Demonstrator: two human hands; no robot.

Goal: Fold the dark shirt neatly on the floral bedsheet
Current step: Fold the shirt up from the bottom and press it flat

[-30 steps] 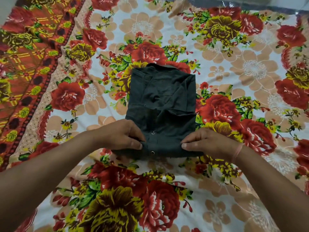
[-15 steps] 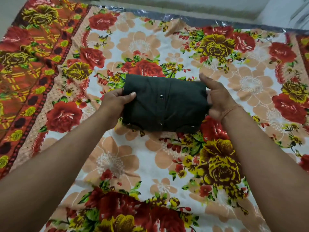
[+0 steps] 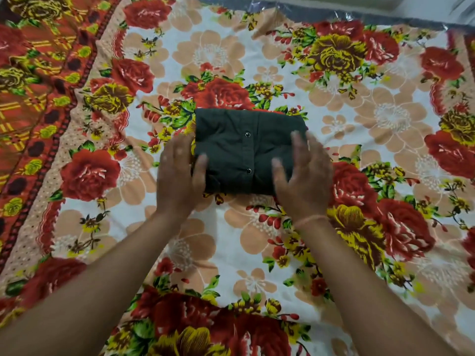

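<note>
The dark shirt [image 3: 244,150] lies folded into a compact rectangle in the middle of the floral bedsheet [image 3: 257,240], with two snap buttons showing on its top face. My left hand [image 3: 180,176] is at the shirt's left edge with straight, spread fingers, its thumb over the fabric. My right hand [image 3: 303,176] is at the right edge, fingers also extended and overlapping the cloth. Both hands are motion-blurred, so I cannot tell if they touch or hover just above the shirt.
The sheet's red and orange patterned border [image 3: 38,111] runs down the left side. A strip of clear plastic [image 3: 334,14] edges the sheet at the far end, with pale floor beyond.
The bottom half of the shirt was folded up over the top, halving it. My hands then let go of its side edges and now sit flat at its near corners.
</note>
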